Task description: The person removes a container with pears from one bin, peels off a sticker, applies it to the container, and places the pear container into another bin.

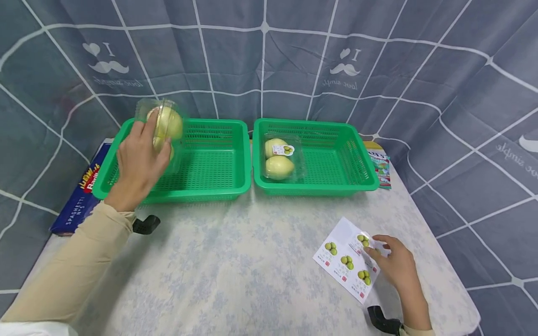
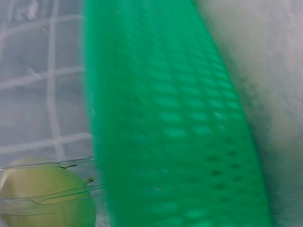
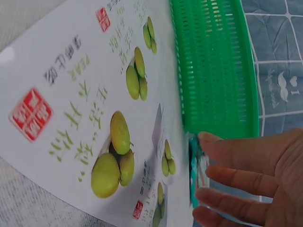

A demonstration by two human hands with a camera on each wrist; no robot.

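Holding position, upper left of frame: left hand (image 1: 138,161), fingers curled round clear pear pack (image 1: 161,126), raised above left green basket (image 1: 210,186). Centre: labelled pack (image 1: 279,158) in right basket (image 1: 357,175). Lower right: right hand (image 1: 397,266), fingers relaxed, tips on sticker sheet (image 1: 342,266) flat on counter (image 1: 235,261).

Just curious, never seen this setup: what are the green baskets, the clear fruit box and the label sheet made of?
The baskets look like moulded plastic: glossy, even green, with slotted mesh walls. The fruit box, gripped by the left hand, seems thin clear plastic; the pale fruit shows through, with glare. The label sheet under the right hand looks like glossy printed paper, probably stickers.
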